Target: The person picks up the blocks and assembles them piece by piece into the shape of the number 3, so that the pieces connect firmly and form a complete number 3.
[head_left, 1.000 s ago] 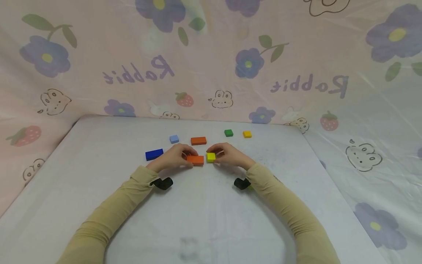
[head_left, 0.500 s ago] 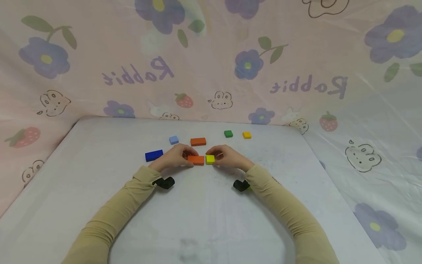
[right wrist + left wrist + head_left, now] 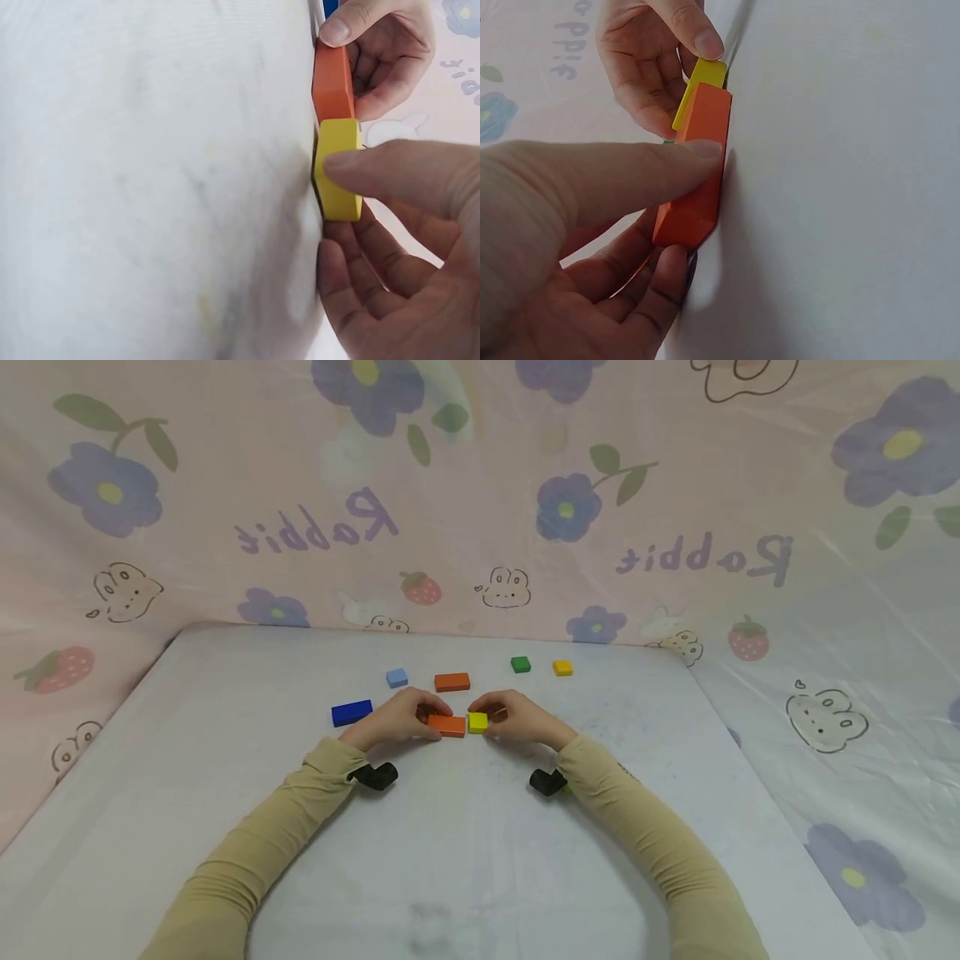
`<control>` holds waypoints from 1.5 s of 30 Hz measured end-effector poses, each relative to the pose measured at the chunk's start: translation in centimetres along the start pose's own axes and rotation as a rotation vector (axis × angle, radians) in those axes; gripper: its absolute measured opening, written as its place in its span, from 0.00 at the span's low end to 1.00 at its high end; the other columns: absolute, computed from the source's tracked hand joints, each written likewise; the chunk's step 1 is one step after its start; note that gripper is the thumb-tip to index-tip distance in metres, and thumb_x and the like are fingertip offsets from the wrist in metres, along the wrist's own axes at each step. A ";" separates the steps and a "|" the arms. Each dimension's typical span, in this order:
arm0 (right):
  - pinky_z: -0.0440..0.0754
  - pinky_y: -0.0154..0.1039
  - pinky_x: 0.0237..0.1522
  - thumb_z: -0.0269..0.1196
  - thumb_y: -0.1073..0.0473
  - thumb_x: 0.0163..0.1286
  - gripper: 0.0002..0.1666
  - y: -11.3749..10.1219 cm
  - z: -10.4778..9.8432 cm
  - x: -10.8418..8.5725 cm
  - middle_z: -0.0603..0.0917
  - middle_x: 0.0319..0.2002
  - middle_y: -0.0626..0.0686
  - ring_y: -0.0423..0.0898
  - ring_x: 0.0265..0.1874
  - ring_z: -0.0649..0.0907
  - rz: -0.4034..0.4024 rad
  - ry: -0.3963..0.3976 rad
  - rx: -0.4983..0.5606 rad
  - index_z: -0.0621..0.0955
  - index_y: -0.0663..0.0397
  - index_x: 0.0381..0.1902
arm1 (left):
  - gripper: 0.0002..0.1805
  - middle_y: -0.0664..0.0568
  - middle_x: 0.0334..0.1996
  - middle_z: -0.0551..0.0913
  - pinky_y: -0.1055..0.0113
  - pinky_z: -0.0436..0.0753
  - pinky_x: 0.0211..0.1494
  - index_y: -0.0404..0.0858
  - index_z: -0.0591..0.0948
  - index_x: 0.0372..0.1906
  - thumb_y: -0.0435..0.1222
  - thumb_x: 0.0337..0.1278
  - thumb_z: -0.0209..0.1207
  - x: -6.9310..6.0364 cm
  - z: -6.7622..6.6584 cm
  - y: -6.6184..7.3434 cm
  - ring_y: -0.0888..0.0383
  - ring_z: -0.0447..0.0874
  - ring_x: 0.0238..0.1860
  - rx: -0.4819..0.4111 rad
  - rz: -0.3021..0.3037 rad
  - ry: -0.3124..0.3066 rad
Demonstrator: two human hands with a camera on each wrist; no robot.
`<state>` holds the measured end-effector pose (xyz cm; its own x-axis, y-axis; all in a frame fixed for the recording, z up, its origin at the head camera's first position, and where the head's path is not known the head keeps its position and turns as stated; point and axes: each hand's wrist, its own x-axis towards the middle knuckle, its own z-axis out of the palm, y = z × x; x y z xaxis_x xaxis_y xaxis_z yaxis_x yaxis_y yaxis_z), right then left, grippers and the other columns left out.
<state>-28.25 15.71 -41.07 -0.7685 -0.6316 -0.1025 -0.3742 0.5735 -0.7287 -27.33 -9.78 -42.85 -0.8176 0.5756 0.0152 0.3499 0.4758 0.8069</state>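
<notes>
Near the middle of the table, my left hand (image 3: 401,717) grips an orange rectangular block (image 3: 447,727) by its left part, thumb on the near side. To the right, my right hand (image 3: 521,718) pinches a small yellow block (image 3: 477,723) between thumb and fingers. The two blocks stand end to end with a very narrow gap in the head view. In the left wrist view the thumb lies across the orange block (image 3: 697,180), with the yellow block (image 3: 703,79) beyond it. The right wrist view has the thumb on the yellow block's face (image 3: 341,199).
Behind the hands lie a second orange block (image 3: 452,682), a light blue block (image 3: 397,677), a green block (image 3: 521,664) and an amber block (image 3: 562,668). A dark blue block (image 3: 352,713) is left of the left hand. A patterned curtain (image 3: 450,527) hangs behind the white table (image 3: 465,860).
The yellow block has shifted slightly left with my right hand, and the orange block very slightly right, narrowing the gap between them. Both hands keep their hold.
</notes>
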 end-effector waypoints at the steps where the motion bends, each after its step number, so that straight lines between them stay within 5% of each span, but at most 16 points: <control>1: 0.75 0.37 0.54 0.66 0.70 0.60 0.24 0.0 0.0 0.0 0.80 0.53 0.50 0.44 0.50 0.77 0.002 0.000 -0.001 0.79 0.56 0.55 | 0.21 0.51 0.46 0.82 0.63 0.75 0.48 0.37 0.83 0.49 0.30 0.46 0.71 0.0 0.0 0.0 0.55 0.75 0.43 0.003 -0.001 0.000; 45: 0.76 0.38 0.51 0.68 0.69 0.59 0.22 0.3 0.1 0.0 0.81 0.51 0.50 0.46 0.46 0.77 -0.059 -0.013 -0.013 0.80 0.57 0.53 | 0.20 0.50 0.44 0.82 0.64 0.78 0.48 0.36 0.83 0.48 0.30 0.45 0.71 -0.5 -0.1 0.5 0.54 0.76 0.41 -0.014 -0.061 0.047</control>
<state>-28.30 15.87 -41.38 -0.7383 -0.6710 -0.0684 -0.4252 0.5418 -0.7250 -26.76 -9.90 -42.39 -0.8581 0.5134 -0.0068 0.2926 0.4998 0.8152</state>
